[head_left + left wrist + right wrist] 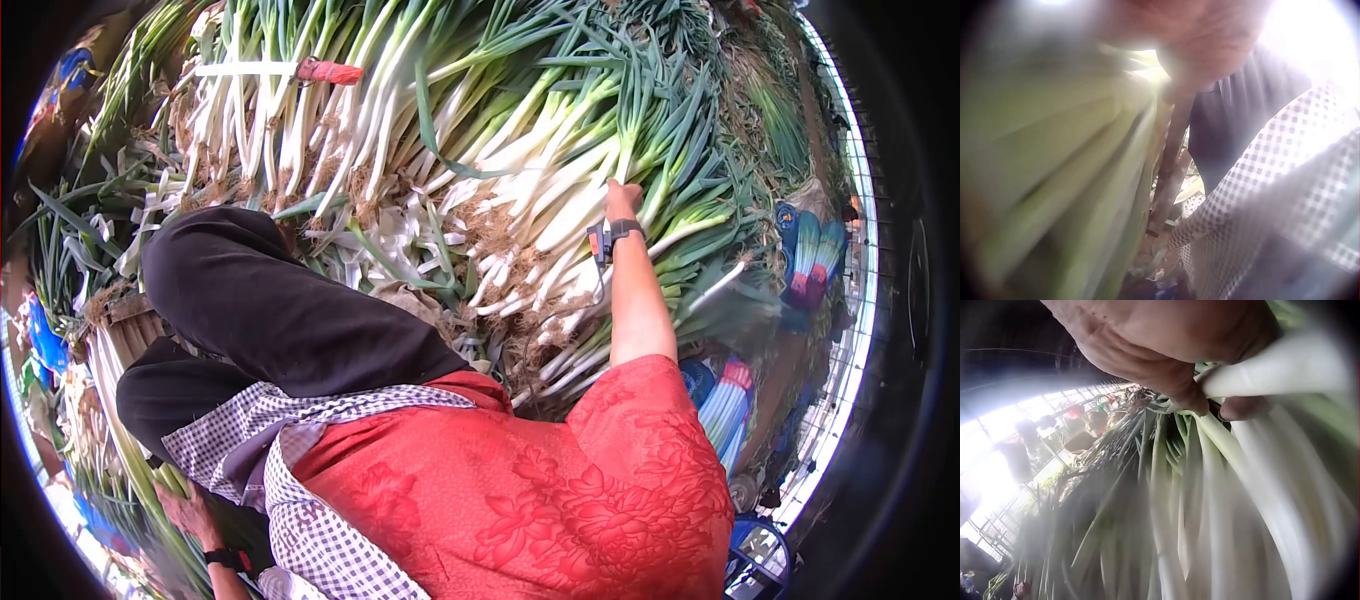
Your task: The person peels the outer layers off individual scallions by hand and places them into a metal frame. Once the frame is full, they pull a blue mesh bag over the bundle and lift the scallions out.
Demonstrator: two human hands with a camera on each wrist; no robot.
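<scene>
Long green onions (560,205) with thick white stalks, rooty ends and green leaves lie in a broad heap. My right hand (622,200) reaches into the heap where white stalks turn to leaf. In the right wrist view its curled fingers (1191,397) pinch a white stalk (1285,362) above other stalks. Down at the lower left, my left hand (188,512) grips a bunch of green onions (120,410) held beside the body. The left wrist view shows these pale green stalks (1079,169) close up and blurred, below the hand (1204,37).
A knife-like tool with a red-wrapped handle (330,72) lies across the onions at the back. Loose peeled leaves (400,235) litter the ground before the knees. Tied bundles (815,255) stand at the right. A checked apron (330,540) hangs near the left hand.
</scene>
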